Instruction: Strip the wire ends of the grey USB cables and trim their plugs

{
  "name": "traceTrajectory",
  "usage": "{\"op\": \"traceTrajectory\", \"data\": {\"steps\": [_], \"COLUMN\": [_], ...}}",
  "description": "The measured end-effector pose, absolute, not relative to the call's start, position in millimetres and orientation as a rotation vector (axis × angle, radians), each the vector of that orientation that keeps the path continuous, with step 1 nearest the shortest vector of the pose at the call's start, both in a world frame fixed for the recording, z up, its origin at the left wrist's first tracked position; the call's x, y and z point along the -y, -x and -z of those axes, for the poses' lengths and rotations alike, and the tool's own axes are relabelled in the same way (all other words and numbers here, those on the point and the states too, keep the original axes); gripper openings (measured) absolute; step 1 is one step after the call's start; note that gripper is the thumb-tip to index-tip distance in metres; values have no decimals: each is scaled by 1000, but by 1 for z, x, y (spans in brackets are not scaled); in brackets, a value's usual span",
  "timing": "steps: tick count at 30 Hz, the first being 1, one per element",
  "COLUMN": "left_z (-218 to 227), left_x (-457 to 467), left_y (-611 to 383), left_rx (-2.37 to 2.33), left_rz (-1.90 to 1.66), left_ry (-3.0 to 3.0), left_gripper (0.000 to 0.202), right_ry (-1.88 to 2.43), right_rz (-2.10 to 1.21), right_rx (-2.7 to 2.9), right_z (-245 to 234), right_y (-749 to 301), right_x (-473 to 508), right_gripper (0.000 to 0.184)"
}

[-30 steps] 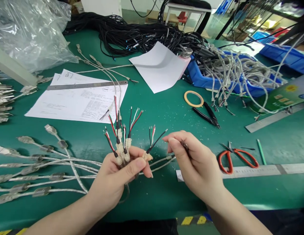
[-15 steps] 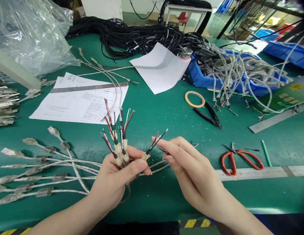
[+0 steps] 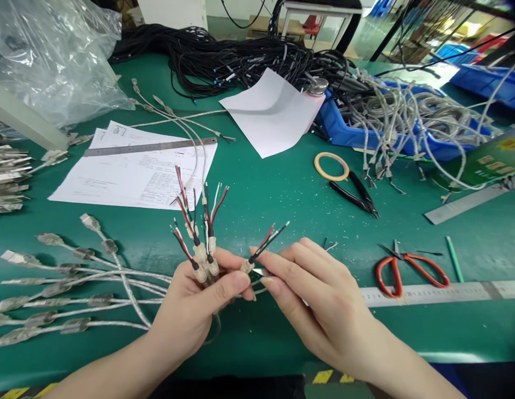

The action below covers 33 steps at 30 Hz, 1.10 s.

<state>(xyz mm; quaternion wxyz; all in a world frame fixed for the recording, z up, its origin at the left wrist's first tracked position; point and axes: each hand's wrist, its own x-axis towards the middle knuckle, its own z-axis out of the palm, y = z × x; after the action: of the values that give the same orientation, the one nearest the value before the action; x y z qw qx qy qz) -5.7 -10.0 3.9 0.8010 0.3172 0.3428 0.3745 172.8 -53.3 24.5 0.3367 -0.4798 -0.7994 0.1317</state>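
Note:
My left hand [image 3: 195,302] is closed round a bundle of clear-jacketed cables [image 3: 201,244] whose stripped ends point up, showing thin red, black and white wires. One cable end [image 3: 263,246] sticks out to the right between thumb and forefinger. My right hand [image 3: 319,299] is right beside it, fingers pinched at that cable's base just below its wires. The cables trail left across the green table [image 3: 261,194] to several metal-shelled plugs [image 3: 53,266].
Red-handled scissors [image 3: 411,269] and a steel ruler [image 3: 440,291] lie at right. Black cutters [image 3: 353,197] and a tape ring [image 3: 331,166] sit mid-table. Printed sheets [image 3: 133,172], another ruler [image 3: 149,147], a plastic bag [image 3: 45,55], black cable pile [image 3: 241,58] and a blue bin of cables [image 3: 344,133] lie further back.
My right hand has moved left and down, from holding a wire tip apart to pinching the base of the rightmost cable end. The left hand's bundle shifted slightly left.

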Motion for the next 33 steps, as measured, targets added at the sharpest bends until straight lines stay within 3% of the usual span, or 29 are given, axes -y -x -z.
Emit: {"op": "traceTrajectory", "data": {"steps": [33], "left_z": [-3], "left_x": [13], "left_y": [9], "left_rx": [-732], "left_rz": [-778], "left_ry": [-708], "left_gripper": [5], "right_ry": [1289], "right_rz": [-232], "right_rx": [2088], "right_z": [-22], "right_y": [-170], "right_x": [54], "right_gripper": [28]}}
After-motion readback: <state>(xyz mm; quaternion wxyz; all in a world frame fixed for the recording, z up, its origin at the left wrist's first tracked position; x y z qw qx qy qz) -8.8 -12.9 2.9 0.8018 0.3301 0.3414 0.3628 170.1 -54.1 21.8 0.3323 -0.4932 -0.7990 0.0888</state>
